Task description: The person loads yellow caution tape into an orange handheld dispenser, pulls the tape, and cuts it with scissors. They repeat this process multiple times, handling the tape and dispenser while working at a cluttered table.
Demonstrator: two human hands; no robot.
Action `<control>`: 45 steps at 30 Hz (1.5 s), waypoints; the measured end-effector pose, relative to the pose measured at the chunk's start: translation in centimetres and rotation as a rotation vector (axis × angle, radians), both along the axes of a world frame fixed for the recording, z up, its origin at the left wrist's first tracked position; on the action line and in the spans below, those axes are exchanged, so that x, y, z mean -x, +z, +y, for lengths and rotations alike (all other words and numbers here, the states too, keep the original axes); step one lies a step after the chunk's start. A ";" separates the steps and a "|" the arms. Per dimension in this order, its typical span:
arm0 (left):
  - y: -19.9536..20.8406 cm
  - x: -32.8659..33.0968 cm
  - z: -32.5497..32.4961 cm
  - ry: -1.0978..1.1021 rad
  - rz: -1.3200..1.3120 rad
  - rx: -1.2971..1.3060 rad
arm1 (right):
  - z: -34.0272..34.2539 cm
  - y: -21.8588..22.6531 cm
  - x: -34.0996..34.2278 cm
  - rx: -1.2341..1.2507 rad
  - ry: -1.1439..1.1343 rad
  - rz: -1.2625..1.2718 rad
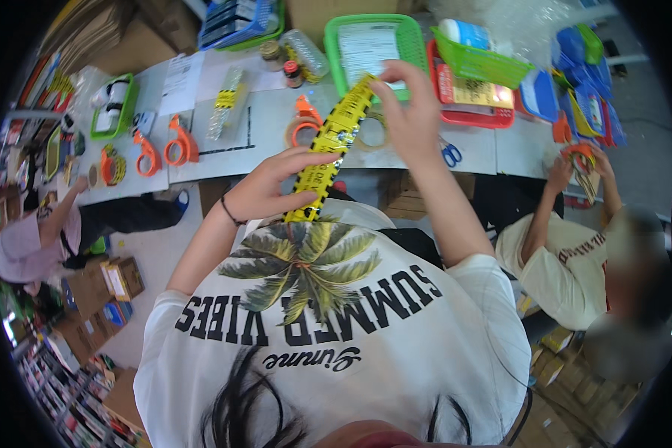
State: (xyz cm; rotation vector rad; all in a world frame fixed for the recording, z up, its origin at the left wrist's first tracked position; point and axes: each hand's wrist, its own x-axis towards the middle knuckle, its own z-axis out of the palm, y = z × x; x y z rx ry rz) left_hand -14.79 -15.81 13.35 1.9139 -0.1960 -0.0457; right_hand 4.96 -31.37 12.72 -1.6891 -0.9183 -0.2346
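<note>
A long, narrow package (336, 128) covered in shiny yellow tape with black print and edging slants in front of my chest, over the near edge of the table. My left hand (275, 183) grips its lower half, fingers lying across the tape and a thin dark band on the wrist. At the upper end my right hand (413, 112) pinches the tip between thumb and fingers. Just behind the package are an orange tape dispenser (306, 123) and a roll of tape (371, 133), both partly covered by it.
Behind my hands stands a green basket (334, 63) with a paper sheet. Orange dispensers (179, 143) and a bubble-wrapped item (224, 104) lie to the left. Right are a red basket (463, 118), blue scissors (451, 154) and a co-worker (560, 261) holding something orange; another person (33, 246) works far left.
</note>
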 end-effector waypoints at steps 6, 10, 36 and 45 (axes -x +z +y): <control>0.2 0.9 0.3 0.047 0.060 -0.061 | -16.2 -15.4 -7.2 1.069 -0.257 0.108; -0.3 0.5 -0.1 0.103 0.043 -0.014 | -21.3 -21.5 -11.0 1.073 -0.396 0.040; -0.8 -1.2 -0.2 0.148 -0.008 0.142 | -9.4 2.6 -2.4 1.025 0.945 0.980; -0.3 -1.0 -0.1 0.153 -0.034 0.137 | -7.3 1.7 -1.6 1.075 0.956 0.914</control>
